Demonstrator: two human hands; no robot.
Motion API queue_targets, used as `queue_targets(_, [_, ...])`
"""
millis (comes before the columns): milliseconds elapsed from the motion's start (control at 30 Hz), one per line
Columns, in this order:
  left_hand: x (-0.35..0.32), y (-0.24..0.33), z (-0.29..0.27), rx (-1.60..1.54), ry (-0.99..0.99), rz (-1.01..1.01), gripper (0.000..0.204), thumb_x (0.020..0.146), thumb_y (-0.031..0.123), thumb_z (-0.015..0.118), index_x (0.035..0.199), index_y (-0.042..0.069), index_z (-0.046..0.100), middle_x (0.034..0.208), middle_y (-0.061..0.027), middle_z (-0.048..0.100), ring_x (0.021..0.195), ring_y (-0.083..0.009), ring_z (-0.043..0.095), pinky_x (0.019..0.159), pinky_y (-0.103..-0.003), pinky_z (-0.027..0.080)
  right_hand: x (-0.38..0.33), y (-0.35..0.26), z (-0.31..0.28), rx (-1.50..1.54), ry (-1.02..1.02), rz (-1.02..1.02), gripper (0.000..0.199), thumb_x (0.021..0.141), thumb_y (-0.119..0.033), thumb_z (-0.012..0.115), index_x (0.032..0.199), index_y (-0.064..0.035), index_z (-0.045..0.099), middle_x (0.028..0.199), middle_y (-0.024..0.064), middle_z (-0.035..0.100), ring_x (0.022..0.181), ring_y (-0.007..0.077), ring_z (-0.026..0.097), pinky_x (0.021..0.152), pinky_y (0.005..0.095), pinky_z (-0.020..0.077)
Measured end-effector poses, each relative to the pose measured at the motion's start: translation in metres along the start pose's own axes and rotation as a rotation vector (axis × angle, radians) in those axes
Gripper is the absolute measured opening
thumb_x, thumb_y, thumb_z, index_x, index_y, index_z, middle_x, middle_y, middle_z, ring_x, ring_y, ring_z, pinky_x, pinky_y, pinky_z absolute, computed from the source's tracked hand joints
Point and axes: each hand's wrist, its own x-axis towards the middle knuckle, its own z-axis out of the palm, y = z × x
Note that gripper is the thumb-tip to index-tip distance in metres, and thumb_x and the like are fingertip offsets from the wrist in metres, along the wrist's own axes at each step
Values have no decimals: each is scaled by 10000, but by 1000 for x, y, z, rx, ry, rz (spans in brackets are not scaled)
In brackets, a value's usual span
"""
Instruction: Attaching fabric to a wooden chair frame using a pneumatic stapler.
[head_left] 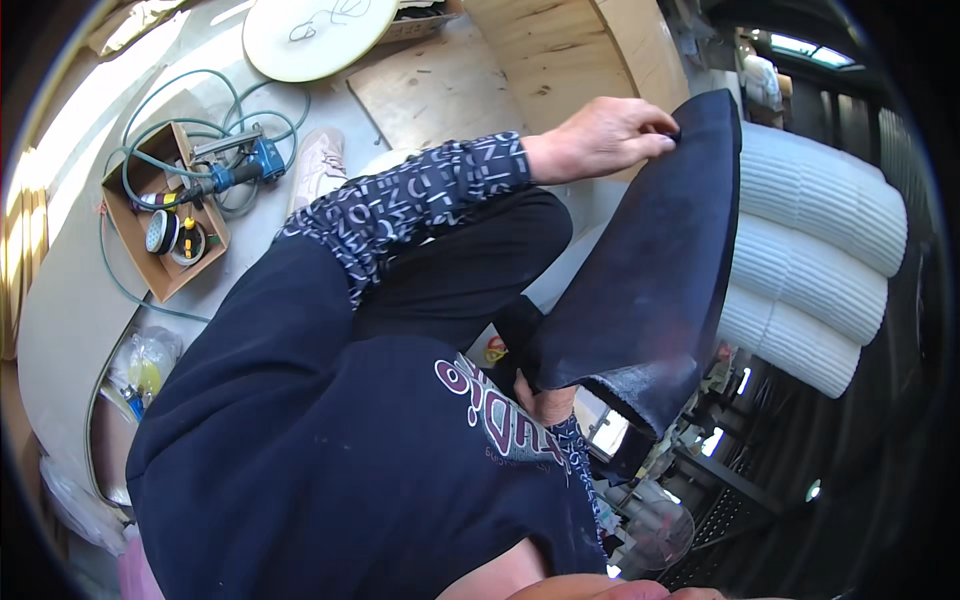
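We held a dark curved panel (650, 270) at the centre right of the frame. Our left hand (605, 135), stretched toward the upper middle, pinched its top edge between fingers and thumb. Our right hand (548, 405) showed only partly under its lower end; whether it gripped, we could not tell. A cardboard box (135, 235) of hoses and tools sat at upper left.

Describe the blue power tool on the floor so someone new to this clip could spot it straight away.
Start at the open cardboard box on the pale floor, at the picture's left. The blue power tool lies across the box's upper right corner, dark nose pointing into the box. A green hose loops around it, and it is the only blue thing there, beside a pale shoe.
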Motion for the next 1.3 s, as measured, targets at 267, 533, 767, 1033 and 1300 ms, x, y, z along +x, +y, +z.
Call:
queue_targets(267, [-3,0,41,-180,-111,-453,1037,838,743,547,1476,-59,386,1443,-328,448,1356,-423,444,1139,-446,355,23,-26,8,128,-30,67,371,825,-173,729,1166,-44,657,1187,201,665,1136,352,625,998,389,469])
queue_targets(533, [-3,-4,22,-152,-190,-546,883,859,602,580,1483,-1,415,1354,-212,593,1243,-303,577,1070,-331,424,233,35,-76,1389,220,473,473,1055,-354,518,1365,4,520,1276,121,645,1109,225,668,937,362,549])
queue_targets(767, [-5,4,32,-193,-194,-555,809,870,533,627,1454,-2,461,1329,-203,605,1233,-285,580,1057,-316,437,326,121,-99,1761,131,542,585,959,-503,631,1291,-23,583,1214,148,687,1095,285,675,989,444,550])
queue_targets(1033, [-2,-33,13,-514,-189,-682,632,998,546,502,1302,-2,584,1246,-137,624,1132,-220,600,964,-340,481,328,112,-79,1821,4,439,393,1017,-315,597,1272,-16,610,1160,137,709,1008,278,704,920,421,588])
queue_targets(1300, [62,-139,46,-441,-81,-905,529,1023,466,459,1222,11,639,1129,-117,684,1083,-209,607,972,-352,437,351,123,-48,1874,-66,359,382,1016,-292,601,1270,-8,610,1159,138,710,1008,278,705,919,411,588])
